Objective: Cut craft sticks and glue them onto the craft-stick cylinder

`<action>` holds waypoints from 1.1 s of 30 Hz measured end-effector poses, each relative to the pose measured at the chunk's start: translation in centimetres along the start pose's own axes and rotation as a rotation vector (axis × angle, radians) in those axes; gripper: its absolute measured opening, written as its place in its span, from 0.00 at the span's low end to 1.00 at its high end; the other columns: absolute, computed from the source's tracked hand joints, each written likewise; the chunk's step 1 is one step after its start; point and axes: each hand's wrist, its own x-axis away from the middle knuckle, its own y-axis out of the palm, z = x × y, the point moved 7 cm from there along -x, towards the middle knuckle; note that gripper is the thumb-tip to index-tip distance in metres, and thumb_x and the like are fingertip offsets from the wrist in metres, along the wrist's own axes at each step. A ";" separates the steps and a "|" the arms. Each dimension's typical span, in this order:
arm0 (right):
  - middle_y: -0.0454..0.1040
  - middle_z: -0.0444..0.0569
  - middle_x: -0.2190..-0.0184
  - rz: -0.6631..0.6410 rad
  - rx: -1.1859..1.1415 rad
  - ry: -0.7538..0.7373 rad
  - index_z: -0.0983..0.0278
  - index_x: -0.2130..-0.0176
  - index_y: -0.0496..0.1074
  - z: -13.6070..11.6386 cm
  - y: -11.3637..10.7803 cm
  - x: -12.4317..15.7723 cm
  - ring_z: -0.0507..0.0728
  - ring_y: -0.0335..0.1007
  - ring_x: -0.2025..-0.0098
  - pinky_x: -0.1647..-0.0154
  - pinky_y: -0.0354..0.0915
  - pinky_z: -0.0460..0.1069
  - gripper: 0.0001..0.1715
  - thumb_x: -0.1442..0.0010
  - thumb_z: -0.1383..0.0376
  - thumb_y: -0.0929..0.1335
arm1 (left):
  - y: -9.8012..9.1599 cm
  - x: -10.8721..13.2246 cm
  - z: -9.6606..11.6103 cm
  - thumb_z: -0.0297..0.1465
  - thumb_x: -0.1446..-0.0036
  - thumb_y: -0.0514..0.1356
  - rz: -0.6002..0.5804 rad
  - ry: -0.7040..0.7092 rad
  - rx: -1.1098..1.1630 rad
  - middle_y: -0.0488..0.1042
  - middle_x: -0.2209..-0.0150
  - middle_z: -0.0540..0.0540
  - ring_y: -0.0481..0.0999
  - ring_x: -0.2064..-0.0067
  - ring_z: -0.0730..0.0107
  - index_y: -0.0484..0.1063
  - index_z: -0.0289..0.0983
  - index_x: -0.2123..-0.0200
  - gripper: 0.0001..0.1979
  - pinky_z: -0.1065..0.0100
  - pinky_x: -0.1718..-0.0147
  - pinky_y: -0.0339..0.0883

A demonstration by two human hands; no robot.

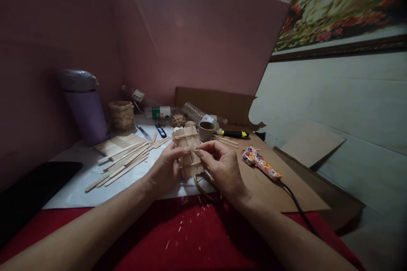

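A small round holder made of wooden craft sticks (188, 139), with twine-like bands around it, is tilted up between my hands. My left hand (165, 164) is closed around its left side, with the thumb along the front. With thumb and index finger, my right hand (225, 170) pinches a small pale piece of wood (194, 147) against the holder's front. Below the hands show the loop handles (203, 190) of what look like scissors, partly hidden. Loose craft sticks (124, 163) lie in a pile to the left.
At right a flower-patterned glue gun (261, 163) trails a black cord over cardboard (305, 197). Behind stand a grey cup (207, 130), a black-yellow cutter (234, 134), plastic bottles (160, 112) and twine balls (179, 120). A finished-looking holder (121, 116) and purple tumbler (85, 112) stand left.
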 end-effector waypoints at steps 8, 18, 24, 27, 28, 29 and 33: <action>0.76 0.46 0.72 -0.006 0.022 -0.016 0.63 0.69 0.74 -0.5 0.0 0.3 0.54 0.70 0.70 0.70 0.65 0.48 0.04 0.45 0.65 0.69 | 0.0 0.0 -0.1 0.24 0.55 0.66 0.012 -0.019 0.010 0.78 0.65 0.45 0.76 0.66 0.65 0.72 0.36 0.59 0.17 0.63 0.64 0.69; 0.76 0.47 0.72 0.001 0.020 -0.009 0.64 0.70 0.73 -0.7 -0.1 0.1 0.54 0.70 0.70 0.70 0.64 0.49 0.03 0.46 0.66 0.69 | 0.2 0.1 0.1 0.23 0.55 0.65 0.000 -0.011 0.010 0.76 0.66 0.46 0.75 0.67 0.67 0.71 0.36 0.59 0.17 0.65 0.65 0.70; 0.75 0.46 0.73 -0.001 0.028 -0.004 0.64 0.69 0.72 -0.7 -0.1 0.0 0.54 0.69 0.70 0.69 0.64 0.48 0.05 0.46 0.64 0.69 | 0.3 0.2 0.0 0.24 0.56 0.66 -0.003 -0.019 -0.001 0.76 0.66 0.47 0.75 0.67 0.67 0.71 0.37 0.59 0.17 0.64 0.67 0.71; 0.74 0.46 0.73 -0.001 0.037 -0.001 0.64 0.70 0.72 -0.7 -0.1 0.1 0.54 0.69 0.70 0.69 0.64 0.48 0.05 0.45 0.64 0.69 | 0.4 0.2 0.0 0.24 0.56 0.66 -0.008 -0.010 -0.014 0.76 0.66 0.47 0.75 0.67 0.67 0.71 0.37 0.59 0.18 0.64 0.67 0.71; 0.74 0.46 0.73 -0.002 0.039 0.000 0.64 0.70 0.72 -0.7 -0.1 0.1 0.54 0.69 0.70 0.69 0.64 0.48 0.05 0.45 0.64 0.69 | 0.4 0.2 0.0 0.24 0.55 0.66 -0.010 -0.009 -0.020 0.76 0.65 0.46 0.75 0.67 0.66 0.71 0.37 0.58 0.18 0.63 0.66 0.71; 0.74 0.46 0.73 -0.001 0.040 0.000 0.64 0.70 0.72 -0.7 -0.1 0.1 0.54 0.69 0.69 0.69 0.64 0.48 0.05 0.45 0.64 0.69 | 0.4 0.2 0.0 0.24 0.55 0.66 -0.013 -0.009 -0.026 0.76 0.65 0.46 0.75 0.67 0.66 0.71 0.37 0.58 0.18 0.63 0.66 0.72; 0.74 0.46 0.73 0.000 0.031 0.004 0.65 0.69 0.73 -0.7 -0.1 0.0 0.54 0.69 0.70 0.69 0.64 0.49 0.05 0.45 0.65 0.69 | 0.3 0.1 -0.1 0.25 0.54 0.65 -0.017 -0.007 -0.039 0.75 0.65 0.45 0.75 0.67 0.66 0.70 0.36 0.58 0.18 0.62 0.66 0.72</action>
